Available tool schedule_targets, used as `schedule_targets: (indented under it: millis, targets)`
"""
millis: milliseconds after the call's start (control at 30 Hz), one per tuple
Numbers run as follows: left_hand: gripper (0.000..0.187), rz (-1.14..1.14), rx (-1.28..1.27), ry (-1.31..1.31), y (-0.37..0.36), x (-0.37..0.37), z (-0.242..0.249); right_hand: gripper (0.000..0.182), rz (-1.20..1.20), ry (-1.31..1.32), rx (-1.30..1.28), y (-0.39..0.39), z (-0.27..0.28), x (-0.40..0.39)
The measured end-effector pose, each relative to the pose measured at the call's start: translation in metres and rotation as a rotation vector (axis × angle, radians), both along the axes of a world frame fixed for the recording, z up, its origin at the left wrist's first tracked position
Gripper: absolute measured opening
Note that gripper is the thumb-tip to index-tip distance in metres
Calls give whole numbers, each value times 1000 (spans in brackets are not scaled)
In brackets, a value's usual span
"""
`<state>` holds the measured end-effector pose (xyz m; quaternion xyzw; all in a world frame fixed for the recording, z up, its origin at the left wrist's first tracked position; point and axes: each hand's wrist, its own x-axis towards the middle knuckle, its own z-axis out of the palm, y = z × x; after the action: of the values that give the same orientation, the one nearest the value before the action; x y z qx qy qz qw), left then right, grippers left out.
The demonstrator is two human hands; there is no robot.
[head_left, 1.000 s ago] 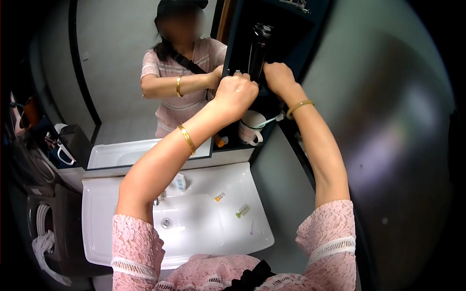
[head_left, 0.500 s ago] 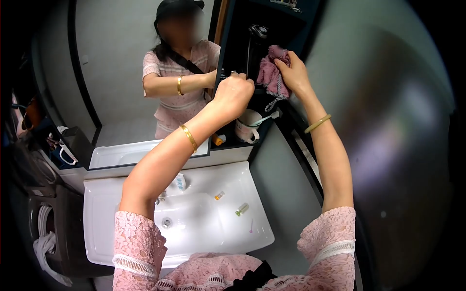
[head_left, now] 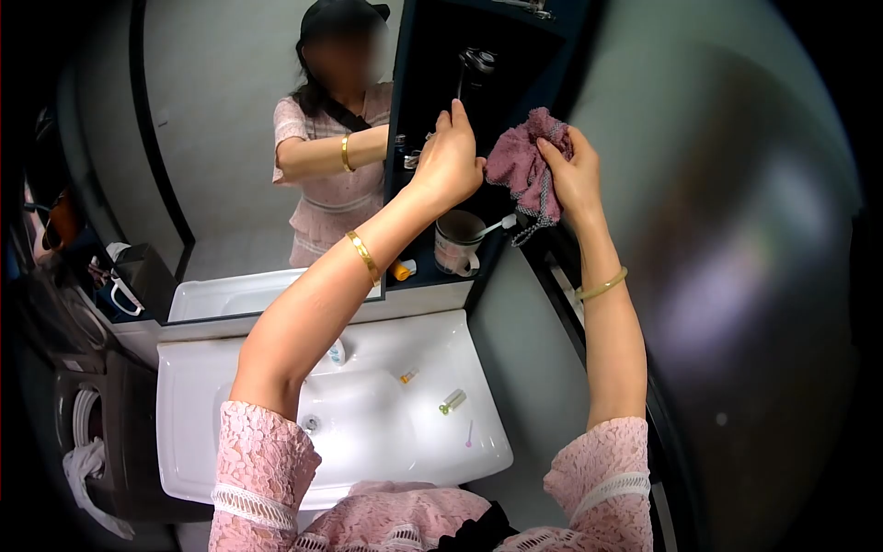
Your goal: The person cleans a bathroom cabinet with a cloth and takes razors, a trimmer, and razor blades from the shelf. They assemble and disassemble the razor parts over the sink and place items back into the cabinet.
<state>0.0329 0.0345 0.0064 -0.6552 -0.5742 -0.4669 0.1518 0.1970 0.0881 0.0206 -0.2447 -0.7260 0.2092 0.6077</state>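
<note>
My left hand (head_left: pixel 449 158) reaches into the dark cabinet shelf, fingers stretched upward. Its fingertips are right at the lower part of a black electric shaver (head_left: pixel 478 64), which stands upright. The palm side is hidden from me. My right hand (head_left: pixel 572 173) is closed on a pink cloth (head_left: pixel 526 164) with grey trim and a hanging loop, bunched up in front of the shelf's right side. Just below the hands stands a mug (head_left: pixel 457 247) with a toothbrush (head_left: pixel 497 226) in it.
An orange-capped tube (head_left: pixel 402 270) lies left of the mug. Below is a white sink (head_left: pixel 432 336) holding a green-tinted vial (head_left: pixel 452 402), an orange-capped vial (head_left: pixel 409 375) and a small purple stick (head_left: pixel 470 434). A mirror (head_left: pixel 221 138) fills the left.
My left hand has gone from a curled fist to stretched fingers beside the shaver. My right hand has drawn the pink cloth lower and out toward me.
</note>
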Motion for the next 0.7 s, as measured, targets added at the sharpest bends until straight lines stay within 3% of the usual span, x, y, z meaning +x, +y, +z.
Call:
schedule_targets:
  millis: [367, 433, 467, 700]
  targets:
    - [80, 29, -46, 145, -5, -25, 5, 23, 30, -55, -18, -1, -14, -8]
    - [87, 27, -205, 191, -7, -24, 12, 24, 75, -21, -17, 3, -17, -10]
    - [79, 25, -167, 270, -4, -27, 12, 24, 76, -22, -18, 4, -18, -9]
    - [79, 64, -186, 297, 2, -17, 17, 24, 60, 28, -15, -7, -17, 7]
